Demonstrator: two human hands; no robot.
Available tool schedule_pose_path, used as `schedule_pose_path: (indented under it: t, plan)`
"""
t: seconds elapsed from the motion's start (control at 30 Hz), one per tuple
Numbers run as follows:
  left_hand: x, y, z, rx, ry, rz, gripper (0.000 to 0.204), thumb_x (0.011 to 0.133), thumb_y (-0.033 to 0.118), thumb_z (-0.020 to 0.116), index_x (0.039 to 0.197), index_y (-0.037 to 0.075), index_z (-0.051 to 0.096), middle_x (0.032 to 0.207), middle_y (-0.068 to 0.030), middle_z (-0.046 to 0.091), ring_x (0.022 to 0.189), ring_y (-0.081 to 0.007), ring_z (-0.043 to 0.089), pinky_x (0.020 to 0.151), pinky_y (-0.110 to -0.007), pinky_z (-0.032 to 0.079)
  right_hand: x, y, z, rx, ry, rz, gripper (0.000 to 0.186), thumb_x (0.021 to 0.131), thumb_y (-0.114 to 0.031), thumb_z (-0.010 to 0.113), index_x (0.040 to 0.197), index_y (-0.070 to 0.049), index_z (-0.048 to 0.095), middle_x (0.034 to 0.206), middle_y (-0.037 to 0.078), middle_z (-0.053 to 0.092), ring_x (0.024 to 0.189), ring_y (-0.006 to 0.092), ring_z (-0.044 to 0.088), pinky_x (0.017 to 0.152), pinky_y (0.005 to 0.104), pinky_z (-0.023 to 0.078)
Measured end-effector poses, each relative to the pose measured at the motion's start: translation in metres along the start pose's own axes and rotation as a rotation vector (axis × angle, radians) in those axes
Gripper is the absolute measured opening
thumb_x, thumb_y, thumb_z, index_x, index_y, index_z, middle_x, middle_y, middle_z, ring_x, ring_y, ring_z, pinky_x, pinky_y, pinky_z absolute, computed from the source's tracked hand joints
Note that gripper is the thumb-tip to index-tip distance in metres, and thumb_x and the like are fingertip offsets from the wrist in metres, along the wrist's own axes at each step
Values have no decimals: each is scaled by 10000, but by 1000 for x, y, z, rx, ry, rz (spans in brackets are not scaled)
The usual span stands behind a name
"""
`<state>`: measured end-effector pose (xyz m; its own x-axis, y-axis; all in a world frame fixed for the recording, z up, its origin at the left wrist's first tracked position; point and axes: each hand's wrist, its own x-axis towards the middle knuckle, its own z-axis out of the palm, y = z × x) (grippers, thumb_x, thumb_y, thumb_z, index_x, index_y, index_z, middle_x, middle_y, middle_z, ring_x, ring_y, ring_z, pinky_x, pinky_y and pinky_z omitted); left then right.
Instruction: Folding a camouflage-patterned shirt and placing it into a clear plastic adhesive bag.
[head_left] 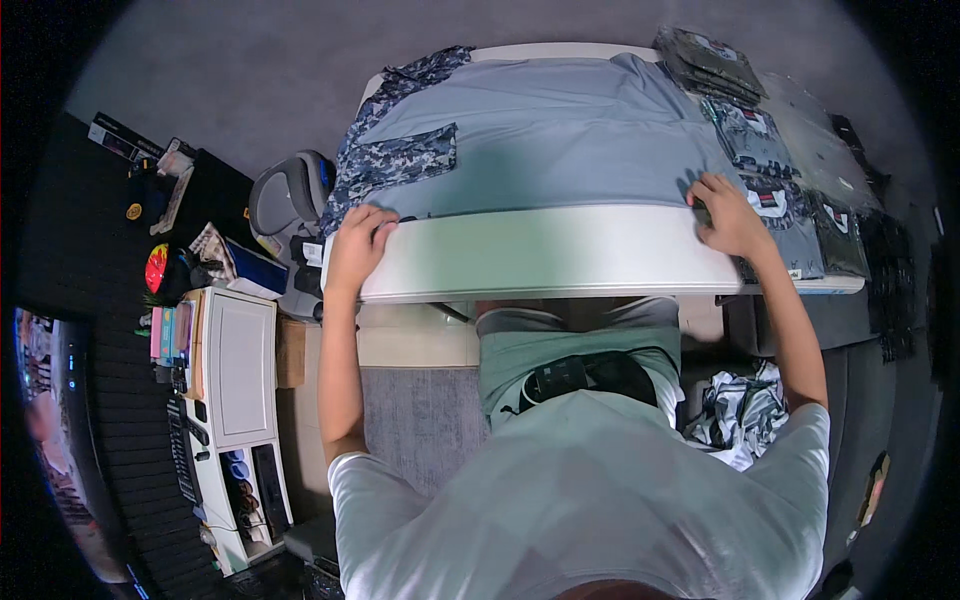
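A grey-blue shirt [560,130] with camouflage sleeves is spread across the white table [540,250] in front of me. One camouflage sleeve [410,160] lies folded over the shirt's body at the left. At the shirt's near left corner, my left hand [358,248] has its fingers closed on the fabric, with a dark bit of cloth beside the fingertips. My right hand [732,218] is at the near right corner, its bent fingers and thumb curled round the shirt's edge. The cloth inside each grip is mostly hidden.
Bagged folded shirts [755,135] and a dark bagged stack [708,62] line the table's right end. A grey chair [290,200] stands left of the table, near a white cabinet [240,360]. Crumpled silvery plastic [738,410] lies below, at my right.
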<state>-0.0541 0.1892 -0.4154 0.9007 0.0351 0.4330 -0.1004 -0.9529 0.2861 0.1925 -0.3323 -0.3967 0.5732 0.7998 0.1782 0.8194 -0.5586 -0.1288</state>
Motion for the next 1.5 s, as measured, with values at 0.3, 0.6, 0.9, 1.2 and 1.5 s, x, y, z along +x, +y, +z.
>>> schedule_pose_path:
  t: [0.3, 0.6, 0.9, 1.2, 1.5]
  plan:
    - [-4, -27, -5, 93, 97, 28, 99, 866, 93, 667, 930, 36, 716, 899, -133, 644, 894, -351, 606, 820, -425, 496, -19, 16, -13, -225, -55, 98, 237, 691, -94, 654, 913, -39, 594, 1031, 171, 578, 1040, 376, 543, 868, 489, 473]
    - [-6, -28, -11, 120, 66, 62, 84, 851, 51, 654, 914, 28, 704, 907, -139, 653, 908, -367, 607, 827, -436, 492, -21, 21, -4, -240, 264, -16, 255, 718, -75, 647, 967, -23, 633, 971, 153, 598, 1006, 357, 575, 880, 470, 475]
    - [-21, -52, -26, 249, 84, -30, 171, 800, -36, 627, 927, 28, 721, 903, -146, 660, 893, -361, 633, 798, -435, 512, -10, 20, -25, -2, 27, 173, 209, 721, -75, 632, 898, 35, 645, 893, 206, 642, 907, 401, 629, 823, 475, 508]
    - [3, -56, -47, 163, -164, -319, 169, 715, -56, 586, 834, 9, 687, 795, -171, 664, 723, -357, 653, 668, -404, 512, 35, 23, -41, 0, -578, 265, 187, 681, -177, 700, 771, -12, 708, 789, 185, 702, 806, 367, 680, 757, 415, 542]
    - [166, -105, -2, 9, -60, -146, 146, 864, 111, 644, 918, -8, 709, 824, -156, 717, 723, -243, 682, 709, -331, 522, 213, 165, -3, -1, -35, 7, 350, 889, -88, 607, 1232, -13, 609, 1241, 216, 618, 1133, 358, 595, 989, 424, 469]
